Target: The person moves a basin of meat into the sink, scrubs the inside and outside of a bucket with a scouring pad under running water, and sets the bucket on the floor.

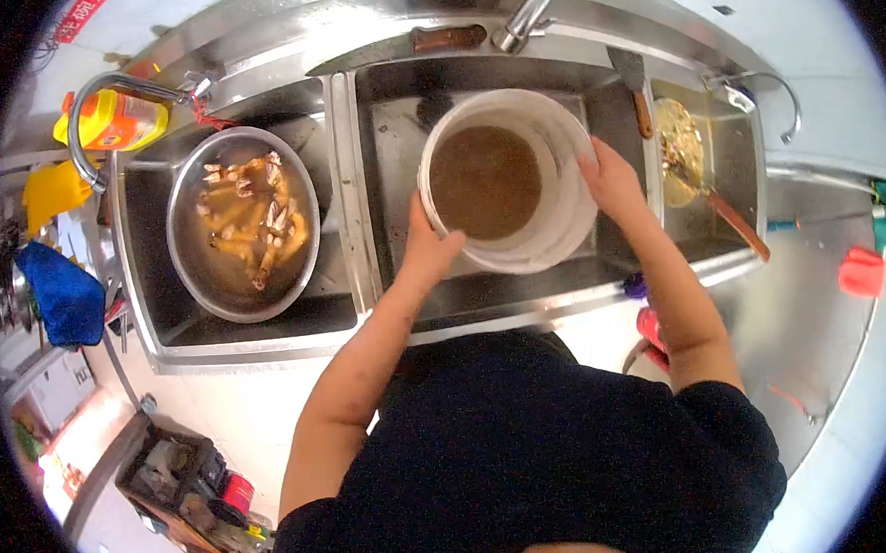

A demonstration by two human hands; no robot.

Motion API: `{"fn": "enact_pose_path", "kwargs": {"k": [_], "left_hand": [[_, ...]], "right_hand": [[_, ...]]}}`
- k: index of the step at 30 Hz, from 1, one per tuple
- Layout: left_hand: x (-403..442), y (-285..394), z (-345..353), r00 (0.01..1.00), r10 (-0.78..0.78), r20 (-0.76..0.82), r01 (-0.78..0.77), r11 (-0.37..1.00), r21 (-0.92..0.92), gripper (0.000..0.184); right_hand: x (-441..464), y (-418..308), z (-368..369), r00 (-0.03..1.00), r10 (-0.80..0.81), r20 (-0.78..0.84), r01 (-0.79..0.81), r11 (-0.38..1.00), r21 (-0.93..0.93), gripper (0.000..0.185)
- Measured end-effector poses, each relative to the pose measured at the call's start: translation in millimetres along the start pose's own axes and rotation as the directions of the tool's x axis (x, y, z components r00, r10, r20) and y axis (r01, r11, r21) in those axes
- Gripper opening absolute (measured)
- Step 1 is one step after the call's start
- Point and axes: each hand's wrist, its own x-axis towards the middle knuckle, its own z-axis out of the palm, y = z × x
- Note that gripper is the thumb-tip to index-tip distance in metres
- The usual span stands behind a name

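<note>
A white bucket (566, 195) with murky brown water (486, 182) in it is over the middle sink basin (385, 129), its mouth turned toward me. My left hand (431, 245) grips the bucket's near left side, thumb along the outside. On the right side of the rim, my right hand (613, 179) is closed, its fingers partly hidden. In the left basin sits a round metal bowl (184, 265) holding chicken feet (260, 221) in cloudy liquid.
A knife (396, 47) lies on the back ledge, below a faucet (530, 17). A spatula (636, 91) rests on the right divider. Food scraps (679, 144) and a wooden-handled tool (736, 223) are in the right basin. A yellow bottle (119, 120) stands back left.
</note>
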Motion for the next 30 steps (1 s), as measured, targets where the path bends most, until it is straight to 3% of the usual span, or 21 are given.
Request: {"fn": "enact_pose_path", "kwargs": {"k": [2, 3, 5, 7, 8, 9, 11, 13, 16, 17, 18, 20, 21, 22, 23, 25, 26, 28, 30], "left_hand": [[4, 12, -2, 0.994, 0.093, -0.062, -0.082, 0.984, 0.160, 0.073], [-2, 30, -6, 0.987, 0.074, -0.139, -0.020, 0.935, 0.355, 0.070], [7, 6, -20, 0.993, 0.030, -0.118, -0.002, 0.973, 0.230, 0.069], [9, 18, -32, 0.995, -0.077, -0.057, 0.087, 0.975, 0.207, 0.067], [7, 14, -33, 0.995, -0.054, -0.087, 0.072, 0.974, 0.215, 0.066], [4, 3, -29, 0.992, -0.034, -0.121, 0.060, 0.973, 0.222, 0.065], [1, -18, -20, 0.976, 0.034, -0.214, 0.001, 0.987, 0.163, 0.061], [-4, 4, -18, 0.974, 0.026, -0.224, 0.020, 0.979, 0.201, 0.059], [-3, 4, -16, 0.972, -0.027, -0.234, 0.082, 0.970, 0.229, 0.055], [-4, 4, -12, 0.962, -0.016, -0.273, 0.068, 0.981, 0.182, 0.054], [-1, 5, -14, 0.956, -0.027, -0.292, 0.085, 0.979, 0.187, 0.052], [-2, 6, -7, 0.954, -0.057, -0.293, 0.112, 0.978, 0.175, 0.050], [1, 10, -5, 0.946, -0.069, -0.316, 0.121, 0.981, 0.151, 0.046], [4, -4, -2, 0.931, 0.063, -0.360, 0.042, 0.960, 0.277, 0.043], [9, 0, -3, 0.935, 0.014, -0.354, 0.062, 0.978, 0.201, 0.040], [23, 12, -4, 0.920, 0.047, -0.390, 0.022, 0.985, 0.170, 0.034], [33, -8, -7, 0.909, 0.098, -0.405, -0.042, 0.988, 0.146, 0.034], [53, 10, -18, 0.907, -0.001, -0.420, 0.035, 0.997, 0.073, 0.032], [62, 23, -26, 0.921, -0.030, -0.389, 0.045, 0.999, 0.028, 0.033]], "right_hand": [[12, 0, -38, 0.934, 0.103, 0.342, -0.099, 0.995, -0.031, 0.038], [16, 4, -43, 0.961, 0.002, 0.276, -0.005, 1.000, 0.011, 0.035], [34, 10, -49, 0.970, -0.210, 0.126, 0.201, 0.976, 0.078, 0.028], [74, 3, -42, 0.909, -0.391, 0.143, 0.393, 0.919, 0.016, 0.028], [97, -2, -35, 0.867, -0.476, 0.151, 0.482, 0.876, -0.007, 0.028], [124, -6, -22, 0.771, -0.592, 0.234, 0.615, 0.788, -0.034, 0.038], [184, -21, 21, 0.593, -0.530, 0.607, 0.766, 0.603, -0.222, 0.039], [212, -50, 53, 0.321, -0.728, 0.606, 0.872, 0.476, 0.111, 0.052], [240, -86, 115, 0.024, -0.771, 0.636, 0.997, 0.069, 0.046, 0.052], [243, -90, 133, -0.006, -0.767, 0.641, 0.999, 0.021, 0.034, 0.049], [244, -90, 143, 0.020, -0.727, 0.687, 0.999, 0.034, 0.007, 0.043], [246, -75, 170, 0.187, -0.650, 0.737, 0.972, 0.232, -0.042, 0.042], [256, -51, 206, 0.386, -0.602, 0.699, 0.871, 0.488, -0.061, 0.042], [245, -50, 179, 0.447, -0.531, 0.720, 0.800, 0.597, -0.057, 0.042], [233, -52, 148, 0.503, -0.454, 0.735, 0.717, 0.695, -0.061, 0.043], [185, -40, 91, 0.800, -0.330, 0.501, 0.467, 0.867, -0.175, 0.044], [177, -20, 71, 0.861, -0.277, 0.427, 0.365, 0.921, -0.138, 0.044], [164, 19, 34, 0.950, -0.164, 0.265, 0.178, 0.984, -0.031, 0.045], [128, 55, -10, 0.973, -0.201, -0.117, 0.218, 0.962, 0.161, 0.045]]}}
